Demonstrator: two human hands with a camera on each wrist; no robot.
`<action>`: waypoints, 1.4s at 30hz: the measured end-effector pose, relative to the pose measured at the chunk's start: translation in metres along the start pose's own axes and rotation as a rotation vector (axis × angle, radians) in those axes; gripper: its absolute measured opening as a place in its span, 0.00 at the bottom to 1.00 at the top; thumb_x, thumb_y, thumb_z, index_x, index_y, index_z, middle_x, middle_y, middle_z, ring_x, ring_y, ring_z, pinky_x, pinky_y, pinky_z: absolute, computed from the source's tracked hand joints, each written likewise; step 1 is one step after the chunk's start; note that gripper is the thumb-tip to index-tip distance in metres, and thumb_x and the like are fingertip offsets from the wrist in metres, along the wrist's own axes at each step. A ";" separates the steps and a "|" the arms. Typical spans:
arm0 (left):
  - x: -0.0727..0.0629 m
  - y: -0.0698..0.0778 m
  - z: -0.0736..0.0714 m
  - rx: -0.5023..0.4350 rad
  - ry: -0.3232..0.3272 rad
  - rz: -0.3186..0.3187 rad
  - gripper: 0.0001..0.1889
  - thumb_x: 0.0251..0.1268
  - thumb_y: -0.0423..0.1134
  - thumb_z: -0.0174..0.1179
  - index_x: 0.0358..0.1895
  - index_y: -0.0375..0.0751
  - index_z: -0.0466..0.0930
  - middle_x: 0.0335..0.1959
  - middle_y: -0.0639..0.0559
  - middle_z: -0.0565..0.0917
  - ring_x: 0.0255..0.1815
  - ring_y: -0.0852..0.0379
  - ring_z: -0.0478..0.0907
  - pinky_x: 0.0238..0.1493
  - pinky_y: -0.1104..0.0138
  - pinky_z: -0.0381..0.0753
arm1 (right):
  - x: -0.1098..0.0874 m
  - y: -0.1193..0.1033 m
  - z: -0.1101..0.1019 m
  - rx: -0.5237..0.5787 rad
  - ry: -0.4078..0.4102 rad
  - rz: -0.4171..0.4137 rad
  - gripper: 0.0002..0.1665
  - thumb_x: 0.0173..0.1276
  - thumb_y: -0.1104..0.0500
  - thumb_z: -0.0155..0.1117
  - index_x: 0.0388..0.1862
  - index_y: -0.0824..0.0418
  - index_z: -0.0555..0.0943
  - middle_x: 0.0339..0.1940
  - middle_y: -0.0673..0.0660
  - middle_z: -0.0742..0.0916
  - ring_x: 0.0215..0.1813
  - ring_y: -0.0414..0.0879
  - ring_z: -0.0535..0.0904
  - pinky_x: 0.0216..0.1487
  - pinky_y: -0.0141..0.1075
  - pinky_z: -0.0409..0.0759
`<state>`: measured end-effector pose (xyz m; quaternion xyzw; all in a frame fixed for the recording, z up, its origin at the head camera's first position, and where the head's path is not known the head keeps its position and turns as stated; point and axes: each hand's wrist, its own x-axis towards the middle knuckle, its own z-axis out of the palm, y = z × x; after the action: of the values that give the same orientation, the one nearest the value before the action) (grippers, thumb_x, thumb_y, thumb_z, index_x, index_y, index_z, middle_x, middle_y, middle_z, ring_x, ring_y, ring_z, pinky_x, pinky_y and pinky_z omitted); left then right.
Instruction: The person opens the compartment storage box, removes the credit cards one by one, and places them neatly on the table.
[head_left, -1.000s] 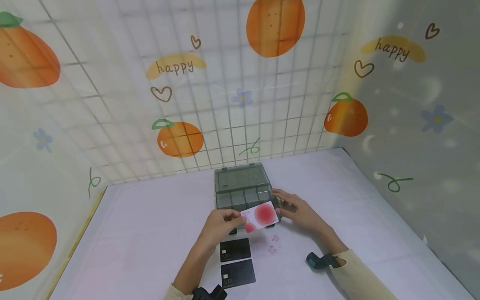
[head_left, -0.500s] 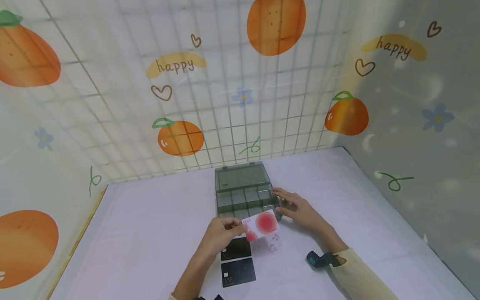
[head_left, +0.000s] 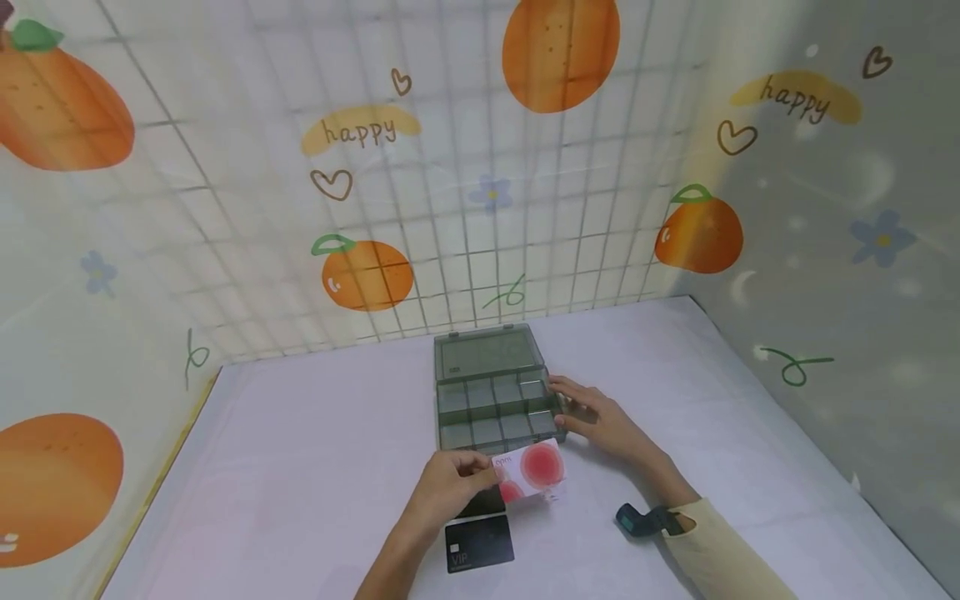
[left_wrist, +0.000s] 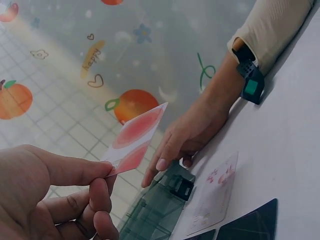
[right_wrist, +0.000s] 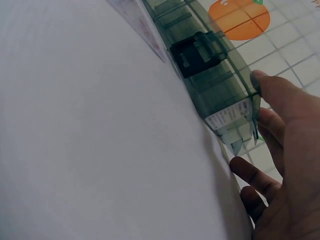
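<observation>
My left hand [head_left: 450, 492] pinches a white card with red circles [head_left: 543, 467] between thumb and fingers, holding it tilted in front of an open green see-through compartment box [head_left: 491, 354]. Against the box's right side rest the thumb and fingertips of my right hand [head_left: 603, 427]; in the right wrist view the thumb tip lies at the box's upper rim. Below the held card, a pale card with pink flowers [left_wrist: 215, 192] lies on the table, mostly covered in the head view. A black card [head_left: 486, 502] is partly hidden under my left hand, and a black VIP card [head_left: 480, 546] lies nearer me.
The box lid is folded back toward the rear curtain [head_left: 480, 250], printed with oranges and a grid. More curtain [head_left: 825, 250] stands on the right. A white cloth [head_left: 315, 467] covers the table, and a dark wrist device [head_left: 645, 521] sits on my right wrist.
My left hand has moved toward me and down with the card, uncovering the front of the box and covering part of the upper black card. My right hand stays at the box's side.
</observation>
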<state>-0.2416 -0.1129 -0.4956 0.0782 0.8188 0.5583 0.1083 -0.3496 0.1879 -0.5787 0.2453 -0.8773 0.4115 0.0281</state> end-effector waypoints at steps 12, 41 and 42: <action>-0.011 -0.003 0.009 0.003 -0.019 -0.013 0.08 0.61 0.42 0.69 0.35 0.40 0.89 0.33 0.54 0.84 0.36 0.57 0.77 0.37 0.63 0.79 | 0.000 0.000 -0.001 0.009 0.003 0.000 0.37 0.71 0.41 0.65 0.75 0.47 0.70 0.78 0.41 0.66 0.74 0.53 0.65 0.68 0.61 0.66; -0.027 -0.015 0.030 0.104 -0.018 0.025 0.04 0.57 0.40 0.71 0.29 0.45 0.89 0.24 0.60 0.84 0.28 0.62 0.77 0.27 0.69 0.77 | 0.000 0.000 0.000 0.005 0.001 -0.023 0.37 0.71 0.42 0.64 0.75 0.49 0.69 0.78 0.43 0.66 0.74 0.53 0.64 0.68 0.60 0.66; -0.028 -0.016 0.031 0.103 -0.014 0.028 0.04 0.56 0.41 0.72 0.28 0.45 0.89 0.23 0.60 0.84 0.28 0.62 0.77 0.27 0.69 0.76 | 0.000 0.000 -0.001 0.001 0.003 -0.026 0.37 0.71 0.42 0.65 0.75 0.50 0.69 0.78 0.43 0.67 0.74 0.54 0.64 0.68 0.60 0.66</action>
<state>-0.2069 -0.0979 -0.5186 0.0991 0.8445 0.5163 0.1019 -0.3495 0.1883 -0.5782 0.2561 -0.8738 0.4120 0.0346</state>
